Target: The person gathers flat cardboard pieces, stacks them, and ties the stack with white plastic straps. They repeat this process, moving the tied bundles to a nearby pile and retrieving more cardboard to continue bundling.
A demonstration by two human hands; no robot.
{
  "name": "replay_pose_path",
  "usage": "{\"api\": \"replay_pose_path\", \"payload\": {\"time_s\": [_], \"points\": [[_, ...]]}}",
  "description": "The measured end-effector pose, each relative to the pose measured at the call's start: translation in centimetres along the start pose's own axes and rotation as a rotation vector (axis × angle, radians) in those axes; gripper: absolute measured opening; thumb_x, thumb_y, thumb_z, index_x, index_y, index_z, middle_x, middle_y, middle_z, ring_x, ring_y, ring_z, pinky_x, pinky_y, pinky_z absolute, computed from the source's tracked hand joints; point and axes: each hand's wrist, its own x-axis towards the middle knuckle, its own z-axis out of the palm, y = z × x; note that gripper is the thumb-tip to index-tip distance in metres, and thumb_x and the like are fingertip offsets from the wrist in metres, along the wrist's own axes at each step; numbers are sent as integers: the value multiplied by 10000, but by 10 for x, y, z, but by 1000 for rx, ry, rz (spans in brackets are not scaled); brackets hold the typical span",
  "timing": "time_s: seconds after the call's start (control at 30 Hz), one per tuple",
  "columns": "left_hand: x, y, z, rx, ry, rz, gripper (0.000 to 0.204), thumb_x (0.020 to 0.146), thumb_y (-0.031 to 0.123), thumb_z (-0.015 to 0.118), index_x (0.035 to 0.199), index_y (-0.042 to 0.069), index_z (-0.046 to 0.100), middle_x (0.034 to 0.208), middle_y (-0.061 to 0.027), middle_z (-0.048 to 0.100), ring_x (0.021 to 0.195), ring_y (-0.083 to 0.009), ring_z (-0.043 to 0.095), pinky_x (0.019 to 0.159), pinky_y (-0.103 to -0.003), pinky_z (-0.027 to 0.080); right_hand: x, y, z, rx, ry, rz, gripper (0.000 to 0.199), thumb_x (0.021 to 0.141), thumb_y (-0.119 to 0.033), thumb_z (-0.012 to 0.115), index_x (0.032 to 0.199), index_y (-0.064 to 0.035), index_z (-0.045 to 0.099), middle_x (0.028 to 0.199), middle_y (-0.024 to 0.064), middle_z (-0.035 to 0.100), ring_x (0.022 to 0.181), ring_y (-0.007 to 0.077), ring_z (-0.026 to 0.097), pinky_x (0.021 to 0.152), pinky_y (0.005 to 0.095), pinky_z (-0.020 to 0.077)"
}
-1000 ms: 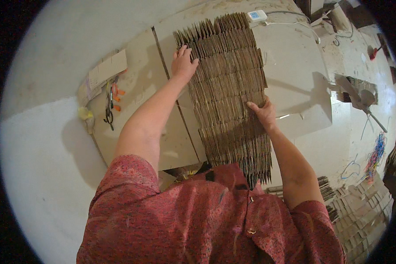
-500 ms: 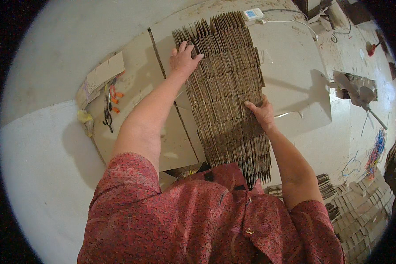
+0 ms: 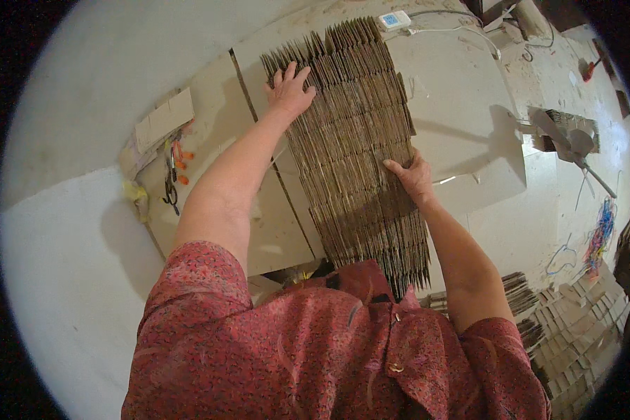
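A long stack of thin brown cardboard pieces (image 3: pixel 353 133), standing on edge in packed rows, runs from near my body toward the far side of the table. My left hand (image 3: pixel 290 91) lies on its far left edge, open, with the fingers spread over the tops of the pieces. On the right side, my right hand (image 3: pixel 411 177) presses against the stack, its thumb stretched over the top and apart from the other fingers. Those fingers are partly hidden along the stack's side.
Black-handled scissors (image 3: pixel 170 189) and orange tools (image 3: pixel 182 155) lie left, beside cardboard sheets (image 3: pixel 164 120). A small white device with a screen (image 3: pixel 394 20) sits beyond the stack. To the right are a grey fan (image 3: pixel 575 143), coloured strings (image 3: pixel 600 238) and more cardboard pieces (image 3: pixel 581 329).
The far end of the stack has shifted slightly to the left, and both hands have moved left with it. The left fingers look a little more spread.
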Motion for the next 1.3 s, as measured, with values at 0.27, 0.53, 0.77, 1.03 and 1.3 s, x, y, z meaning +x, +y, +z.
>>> {"api": "replay_pose_path", "payload": {"time_s": [0.27, 0.53, 0.77, 1.03, 1.3], "points": [[4, 21, -5, -48, 44, -21, 567, 789, 366, 528, 1283, 191, 314, 1367, -65, 208, 1247, -315, 180, 997, -541, 137, 6, 14, 5, 61, -12, 19, 594, 630, -281, 739, 1067, 34, 488, 903, 131, 615, 826, 184, 586, 748, 300, 456], [6, 26, -5, 5, -6, 63, 571, 815, 346, 477, 1322, 243, 237, 1409, -37, 75, 1284, -293, 87, 1015, -541, 88, -4, -13, -4, 160, -55, 27, 593, 632, -281, 738, 1062, 41, 487, 884, 117, 618, 799, 176, 587, 739, 296, 459], [18, 31, 7, -74, 67, 16, 631, 760, 492, 514, 1290, 227, 300, 1400, -43, 121, 1276, -303, 114, 985, -570, 117, 2, 6, 3, 105, 3, -15, 570, 617, -347, 729, 1020, -3, 519, 866, 152, 624, 816, 253, 606, 725, 339, 465], [23, 46, 5, -33, 98, 111, 626, 778, 420, 506, 1319, 251, 240, 1412, -35, 67, 1280, -306, 99, 971, -570, 149, 5, 19, 5, 47, 58, -85, 590, 610, -361, 729, 1019, 6, 516, 854, 155, 625, 805, 268, 608, 723, 345, 466], [29, 51, -3, -82, -36, 89, 542, 828, 403, 445, 1310, 245, 254, 1407, -34, 78, 1286, -299, 58, 994, -586, 112, 6, 16, 5, 167, -23, -12, 569, 621, -325, 732, 1023, 12, 513, 875, 161, 621, 793, 233, 612, 698, 329, 476]]}}
